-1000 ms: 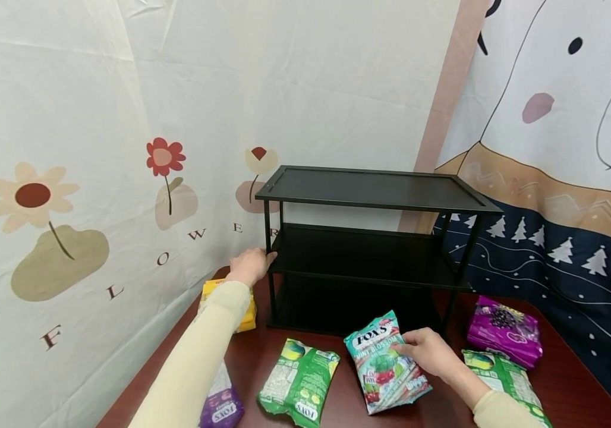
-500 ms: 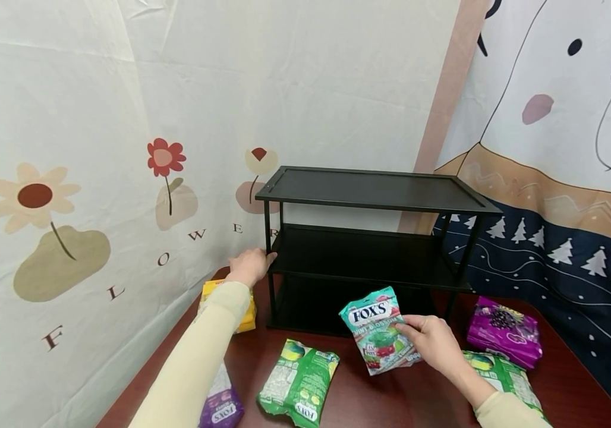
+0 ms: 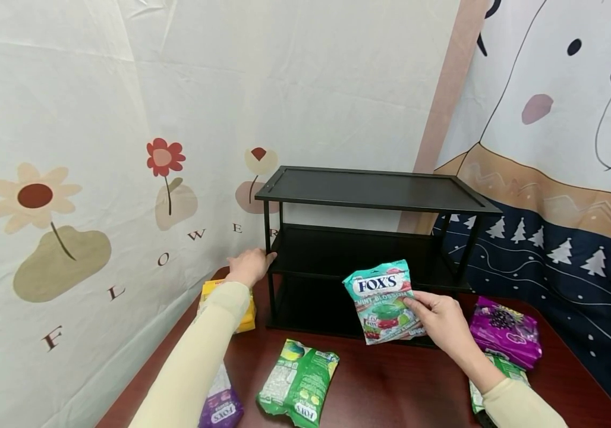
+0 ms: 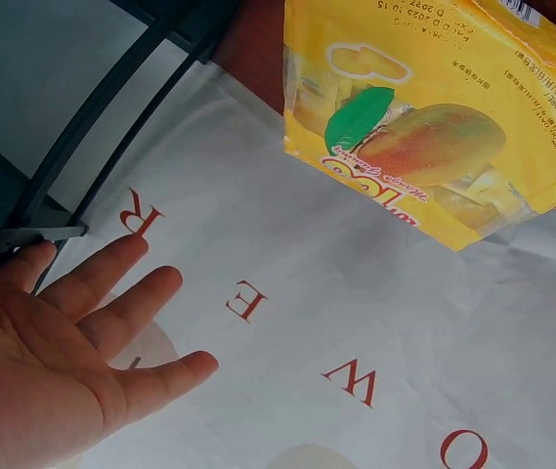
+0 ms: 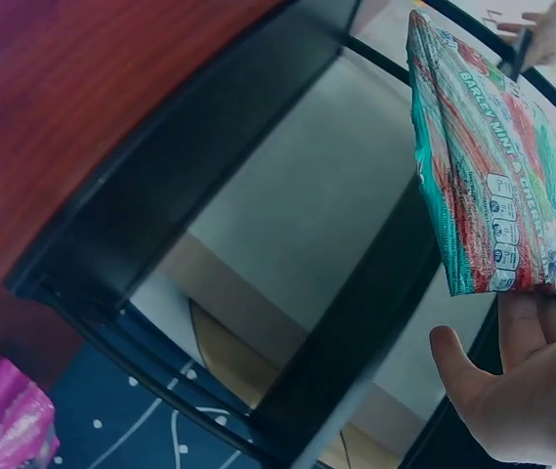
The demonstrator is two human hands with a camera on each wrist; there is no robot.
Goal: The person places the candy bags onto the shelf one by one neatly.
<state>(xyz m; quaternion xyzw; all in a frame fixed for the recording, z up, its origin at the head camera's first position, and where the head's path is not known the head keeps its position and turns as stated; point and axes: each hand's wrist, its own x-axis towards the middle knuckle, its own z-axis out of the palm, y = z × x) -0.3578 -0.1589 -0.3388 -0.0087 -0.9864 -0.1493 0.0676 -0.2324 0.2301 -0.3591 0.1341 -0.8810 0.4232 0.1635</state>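
A teal bag of Fox's mint candy (image 3: 386,306) is pinched by its right edge in my right hand (image 3: 439,318). It is held up off the table, before the lower part of a black three-tier shelf (image 3: 359,249). In the right wrist view, the bag's back (image 5: 497,186) faces the camera and the thumb lies on it. My left hand (image 3: 250,266) touches the shelf's left front post at the middle tier. Its fingers (image 4: 126,313) are spread and fairly straight in the left wrist view, with a yellow mango candy bag (image 4: 434,137) apart from them.
On the red-brown table (image 3: 386,392) lie a green candy bag (image 3: 300,383), a purple Fox's bag (image 3: 221,404) at front left, and a purple grape bag (image 3: 504,333) at right. Another green bag (image 3: 511,371) is partly hidden by my right forearm. Printed cloth (image 3: 337,89) hangs behind.
My right hand has lifted the teal candy bag from the table, up and toward the shelf, and its front now faces the camera more. The left hand stays at the post.
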